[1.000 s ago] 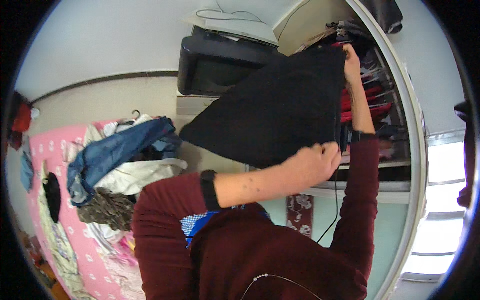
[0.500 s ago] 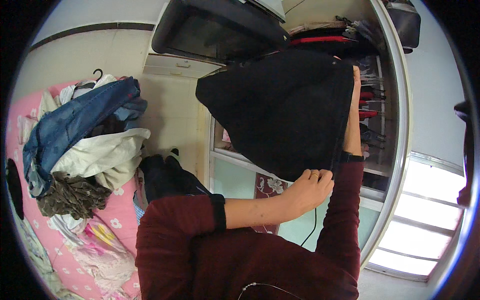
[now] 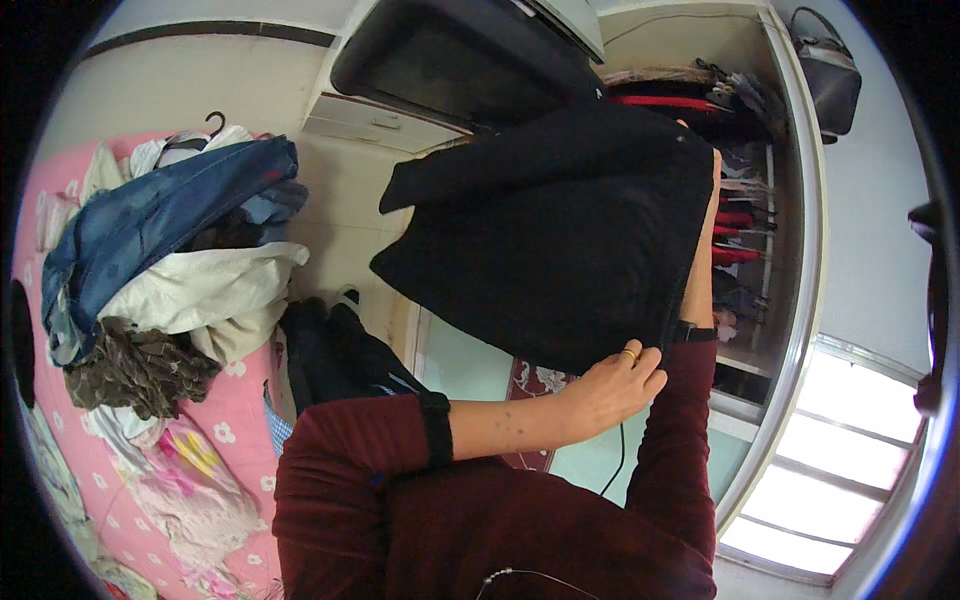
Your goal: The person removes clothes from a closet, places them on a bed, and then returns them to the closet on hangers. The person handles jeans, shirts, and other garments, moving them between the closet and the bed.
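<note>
Black trousers [image 3: 540, 240] are stretched out in front of me, the waist edge at the right and two leg ends at the left. My left hand [image 3: 615, 390], with a ring on one finger, pinches the near corner of the waist. At the far corner my right hand [image 3: 714, 170] grips the waist. Most of that hand is hidden behind the black cloth; only its edge and a fingertip show. A small button or rivet sits close to the far corner.
On the left, a pink flowered bed [image 3: 235, 430] bears blue jeans [image 3: 170, 230], white cloth [image 3: 200, 290] and a camouflage garment [image 3: 140, 370]. Beyond the trousers are an open wardrobe [image 3: 790, 230] with hanging clothes and a dark television [image 3: 460, 65] on a drawer cabinet [image 3: 365, 125].
The trousers have swung a little, and a notch between the two legs now shows at the left. Both hands keep their hold. The view has shifted slightly.
</note>
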The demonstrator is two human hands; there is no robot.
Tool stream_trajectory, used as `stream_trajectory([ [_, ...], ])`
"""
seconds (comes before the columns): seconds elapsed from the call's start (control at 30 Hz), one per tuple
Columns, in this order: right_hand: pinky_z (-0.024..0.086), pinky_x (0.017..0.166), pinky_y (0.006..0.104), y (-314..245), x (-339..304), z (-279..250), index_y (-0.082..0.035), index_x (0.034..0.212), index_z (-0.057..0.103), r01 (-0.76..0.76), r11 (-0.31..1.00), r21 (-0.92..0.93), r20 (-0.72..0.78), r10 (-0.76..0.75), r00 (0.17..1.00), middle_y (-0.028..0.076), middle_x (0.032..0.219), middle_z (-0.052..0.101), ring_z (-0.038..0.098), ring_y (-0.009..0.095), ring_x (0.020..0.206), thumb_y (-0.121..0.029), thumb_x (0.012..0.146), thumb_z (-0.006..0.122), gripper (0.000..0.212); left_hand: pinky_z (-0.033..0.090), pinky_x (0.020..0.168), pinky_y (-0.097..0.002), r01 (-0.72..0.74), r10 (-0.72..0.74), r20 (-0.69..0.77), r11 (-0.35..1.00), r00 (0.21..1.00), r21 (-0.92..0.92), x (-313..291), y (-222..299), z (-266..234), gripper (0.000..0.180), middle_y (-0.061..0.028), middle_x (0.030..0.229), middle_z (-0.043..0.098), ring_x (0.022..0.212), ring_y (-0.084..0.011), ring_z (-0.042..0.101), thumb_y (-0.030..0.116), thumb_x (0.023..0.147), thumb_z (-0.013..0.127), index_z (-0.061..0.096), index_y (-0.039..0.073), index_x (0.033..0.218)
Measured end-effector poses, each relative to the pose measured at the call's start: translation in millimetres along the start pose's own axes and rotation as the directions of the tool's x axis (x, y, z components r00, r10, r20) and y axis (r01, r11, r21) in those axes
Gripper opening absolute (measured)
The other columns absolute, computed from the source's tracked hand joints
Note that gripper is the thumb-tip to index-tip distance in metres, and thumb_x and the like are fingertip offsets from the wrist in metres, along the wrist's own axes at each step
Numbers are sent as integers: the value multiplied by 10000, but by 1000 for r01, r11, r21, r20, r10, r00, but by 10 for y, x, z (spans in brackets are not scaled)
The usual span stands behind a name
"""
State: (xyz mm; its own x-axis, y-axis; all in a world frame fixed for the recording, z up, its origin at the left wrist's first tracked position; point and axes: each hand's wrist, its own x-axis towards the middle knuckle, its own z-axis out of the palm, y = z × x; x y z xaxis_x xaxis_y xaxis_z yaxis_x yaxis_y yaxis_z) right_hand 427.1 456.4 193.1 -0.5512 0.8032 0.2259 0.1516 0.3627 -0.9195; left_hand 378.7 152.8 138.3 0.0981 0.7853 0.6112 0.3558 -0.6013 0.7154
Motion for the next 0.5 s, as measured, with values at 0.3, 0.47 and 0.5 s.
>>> stream_trajectory([
  [0.3, 557, 839, 287, -42, 41, 389, -36, 1153, 537, 72, 849, -523, -91, -140, 986, 67, 1059, 665, 643, 141, 932, 8, 967, 568, 194, 575, 889, -345, 22, -26, -79, 999, 997, -49, -74, -119, -139, 266, -181, 1122, 508, 1052, -347, 583, 42, 775, 659, 564, 10, 1021],
  [0.47, 545, 883, 305, 170, 108, 243, -38, 1262, 522, -27, 978, -208, 7, 29, 1000, 76, 1141, 651, 638, 160, 1000, -33, 982, 569, 284, 599, 812, -342, 47, -58, -145, 996, 988, -75, -91, -176, -264, 214, -166, 1085, 493, 999, -323, 606, 42, 760, 666, 547, 23, 936],
  [0.5, 544, 885, 306, 193, 108, 281, -38, 1264, 522, -53, 987, -154, 15, 56, 998, 76, 1144, 650, 637, 161, 1002, -34, 982, 568, 285, 600, 807, -339, 54, -64, -151, 996, 987, -68, -96, -196, -273, 212, -164, 1080, 490, 995, -320, 605, 43, 759, 667, 543, 25, 930],
])
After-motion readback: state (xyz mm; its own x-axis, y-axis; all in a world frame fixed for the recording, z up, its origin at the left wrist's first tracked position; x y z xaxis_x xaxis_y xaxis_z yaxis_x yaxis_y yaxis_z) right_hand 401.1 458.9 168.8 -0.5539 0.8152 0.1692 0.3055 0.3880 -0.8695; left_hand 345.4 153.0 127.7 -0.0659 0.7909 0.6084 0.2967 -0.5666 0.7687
